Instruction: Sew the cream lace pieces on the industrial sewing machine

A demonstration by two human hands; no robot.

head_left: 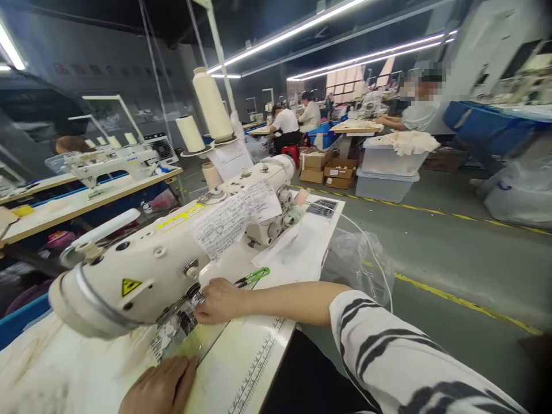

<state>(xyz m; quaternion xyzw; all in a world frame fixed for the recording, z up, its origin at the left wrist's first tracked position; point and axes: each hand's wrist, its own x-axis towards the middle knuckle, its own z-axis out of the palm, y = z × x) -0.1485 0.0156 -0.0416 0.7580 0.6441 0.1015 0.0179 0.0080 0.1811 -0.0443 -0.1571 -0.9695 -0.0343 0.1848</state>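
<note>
A large cream sewing machine (172,236) lies across the table. My right hand (219,302) is at its needle and presser-foot area (179,319), fingers curled closed; whatever they pinch is hidden. My left hand (159,385) rests low on the machine bed, in front of the needle area. Its fingers are bent and held together, with their tips out of sight, so I cannot make out what they hold. Pale cloth (56,368), blurred, spreads to the left of this hand. Green-handled thread snips (254,276) lie on the table beyond my right wrist.
A printed ruler strip (259,368) runs along the table's near edge. Handwritten paper (226,224) hangs on the machine, and thread cones (211,103) stand behind it. Plastic bins (386,178) and cardboard boxes (340,172) sit across the aisle. Several people work at other tables.
</note>
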